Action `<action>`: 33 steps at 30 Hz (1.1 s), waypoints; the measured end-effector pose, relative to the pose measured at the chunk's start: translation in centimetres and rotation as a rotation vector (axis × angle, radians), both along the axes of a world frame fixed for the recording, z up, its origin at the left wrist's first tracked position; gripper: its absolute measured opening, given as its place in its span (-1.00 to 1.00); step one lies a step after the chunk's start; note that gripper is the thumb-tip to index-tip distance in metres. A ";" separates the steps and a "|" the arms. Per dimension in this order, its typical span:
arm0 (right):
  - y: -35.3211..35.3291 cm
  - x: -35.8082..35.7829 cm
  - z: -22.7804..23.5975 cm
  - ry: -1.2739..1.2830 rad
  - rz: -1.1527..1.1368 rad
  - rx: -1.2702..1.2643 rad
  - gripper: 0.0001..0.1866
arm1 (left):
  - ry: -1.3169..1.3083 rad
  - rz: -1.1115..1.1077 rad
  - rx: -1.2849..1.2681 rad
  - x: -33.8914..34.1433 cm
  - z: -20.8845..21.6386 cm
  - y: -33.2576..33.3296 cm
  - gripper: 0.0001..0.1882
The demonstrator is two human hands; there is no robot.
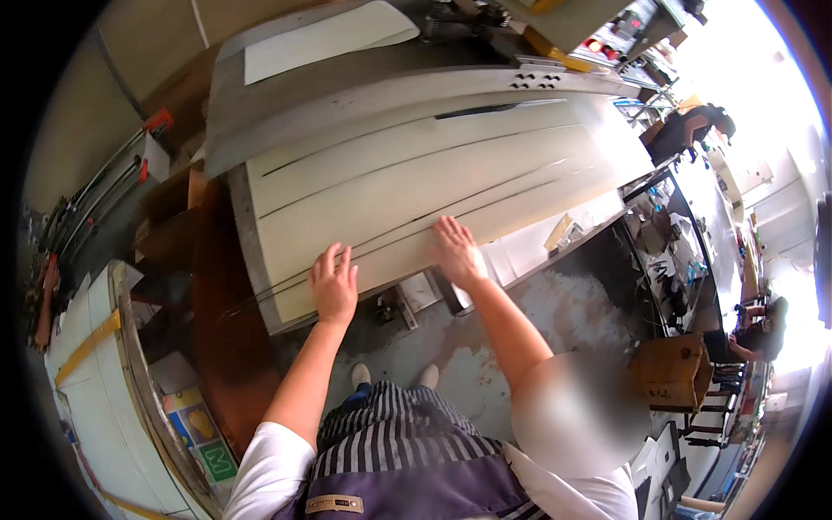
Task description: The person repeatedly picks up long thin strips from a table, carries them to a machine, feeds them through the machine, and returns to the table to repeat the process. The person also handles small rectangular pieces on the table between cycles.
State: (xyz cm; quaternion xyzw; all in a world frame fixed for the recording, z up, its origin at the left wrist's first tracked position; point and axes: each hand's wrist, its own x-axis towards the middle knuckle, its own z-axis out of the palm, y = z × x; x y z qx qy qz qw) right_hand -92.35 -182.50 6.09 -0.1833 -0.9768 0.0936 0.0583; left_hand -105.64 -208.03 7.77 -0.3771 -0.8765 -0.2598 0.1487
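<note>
A wide cream board or sheet lies on the machine table in front of me. Several long, thin dark strips run across it from left to right; I cannot tell their material. Two of these nearer strips reach past the board's left edge. My left hand rests near the front edge, its fingers apart and touching or just over the near strips. Further right, my right hand lies flat with fingers stretched at the nearest strip. Neither hand grips anything that shows.
Behind the board runs a grey metal machine beam with a white sheet on top. Wrapped white panels with yellow tape stand at left. A cardboard box sits at right, near a cluttered bench. Two people work further off.
</note>
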 end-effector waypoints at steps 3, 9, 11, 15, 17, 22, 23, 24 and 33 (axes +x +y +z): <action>-0.1 -0.3 1.9 0.004 -0.035 -0.118 -0.41 | 0.024 -0.059 -0.066 -0.4 -0.7 -1.6 -0.58; 0.9 1.0 0.7 0.118 0.024 -0.109 -0.48 | -0.138 -0.011 0.022 -1.1 -0.7 -2.4 -0.72; 1.3 1.3 -0.7 0.214 0.031 -0.185 -0.49 | -0.185 0.109 -0.067 -1.9 0.0 -3.6 -0.79; -4.3 2.2 0.0 0.566 -0.122 -0.274 -0.46 | -0.207 0.025 -0.112 -4.1 -1.9 -5.2 -0.88; -7.1 4.2 0.0 0.662 -0.186 -0.222 -0.46 | -0.393 -0.125 -0.083 -3.3 1.0 -4.7 -0.90; -13.8 8.6 0.0 0.526 -0.007 -0.192 -0.48 | -0.334 -0.328 0.145 2.4 14.6 -10.3 -0.84; -14.6 9.0 -0.3 0.521 0.046 -0.181 -0.48 | -0.272 -0.358 0.246 3.0 16.2 -12.1 -0.84; -15.4 9.4 -0.2 0.490 0.075 -0.200 -0.43 | -0.285 -0.331 0.321 3.2 18.3 -14.1 -0.84; -23.1 7.5 1.9 0.433 0.261 -0.263 -0.46 | -0.231 0.651 0.811 -4.2 22.5 -41.4 -0.83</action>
